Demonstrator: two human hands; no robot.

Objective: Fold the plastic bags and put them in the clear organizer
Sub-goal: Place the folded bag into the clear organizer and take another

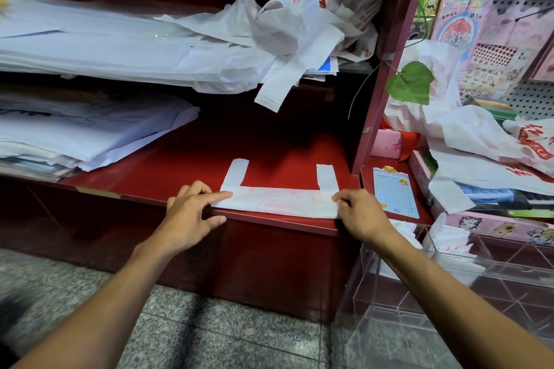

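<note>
Right now, going L to R: left hand [192, 208] has its index finger laid flat on the left end of the folded plastic bag [277, 201], other fingers spread and loose, thumb hanging past the front lip of the red shelf [186, 159] — pressing, not gripping. Between the two hands the bag lies as a narrow white strip w/ faint red print along the shelf's front edge, both handles sticking up away from the person. Right hand [358, 213] pinches the strip's right end, fingers closed on it. Below and right of that hand sits the clear organizer [449, 293], w/ some white bags already in its upper compartments. Above the grip, loose bags [299, 24] heaped on the upper shelf.
</note>
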